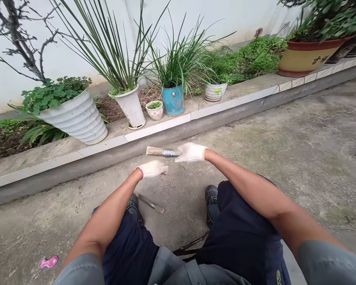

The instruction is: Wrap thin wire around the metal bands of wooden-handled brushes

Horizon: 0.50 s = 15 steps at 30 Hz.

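Head view shows the white-gloved right hand (191, 152) grasping a short wire-wound wooden stick (163, 152) pointing to nine o'clock, with the white-gloved left hand (152, 169) at its seven o'clock, grip impossible to tell.

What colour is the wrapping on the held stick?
Silvery grey wrapping on the stick; head view shows it best.

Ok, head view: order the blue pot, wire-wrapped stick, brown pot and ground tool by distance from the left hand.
From the left hand:
1. wire-wrapped stick, just above, held by right hand
2. ground tool, below, between the shoes
3. blue pot, ahead on the ledge
4. brown pot, far right on ledge
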Tool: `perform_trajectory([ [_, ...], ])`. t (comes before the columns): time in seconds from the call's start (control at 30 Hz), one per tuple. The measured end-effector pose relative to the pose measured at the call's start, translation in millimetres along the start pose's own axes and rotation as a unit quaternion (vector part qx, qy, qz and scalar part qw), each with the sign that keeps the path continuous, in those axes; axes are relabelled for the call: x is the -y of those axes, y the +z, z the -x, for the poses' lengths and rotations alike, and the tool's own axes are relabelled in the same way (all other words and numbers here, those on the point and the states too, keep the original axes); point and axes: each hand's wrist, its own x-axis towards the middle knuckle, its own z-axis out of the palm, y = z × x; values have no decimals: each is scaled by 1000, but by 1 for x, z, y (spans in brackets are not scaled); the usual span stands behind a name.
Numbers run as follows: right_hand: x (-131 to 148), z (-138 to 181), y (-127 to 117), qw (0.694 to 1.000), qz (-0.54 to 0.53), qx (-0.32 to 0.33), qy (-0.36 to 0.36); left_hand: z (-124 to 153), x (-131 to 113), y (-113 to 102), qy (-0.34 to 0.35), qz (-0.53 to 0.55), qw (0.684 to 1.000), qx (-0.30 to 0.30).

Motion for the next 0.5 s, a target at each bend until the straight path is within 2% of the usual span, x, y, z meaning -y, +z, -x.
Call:
perform_trajectory([
  [0.07, 1, 9, 3, 994, -79, 69, -41, 2, 5, -5, -8, -3, 1000, -8],
  [0.13, 3, 15, 12, 974, -138, 172, -56, 3, 8, -7, -11, -13, 1000, -9],
  [0.2, 6, 15, 24, 952, -133, 271, -47, 2, 8, -6, -14, -26, 1000, -9],
  [0.27, 9, 11, 36, 942, -61, 330, -18, -1, 5, -1, -14, -39, 999, -1],
  [0.3, 10, 7, 41, 942, -6, 337, -5, -2, 2, 3, -12, -45, 999, 4],
  [0.37, 12, -2, 48, 947, 107, 304, 12, -5, -3, 12, -1, -56, 998, 20],
  [0.43, 12, -11, 50, 953, 181, 241, 25, -7, -8, 19, 13, -70, 997, 37],
  [0.5, 10, -19, 46, 965, 196, 169, 54, -9, -11, 23, 25, -83, 995, 42],
])
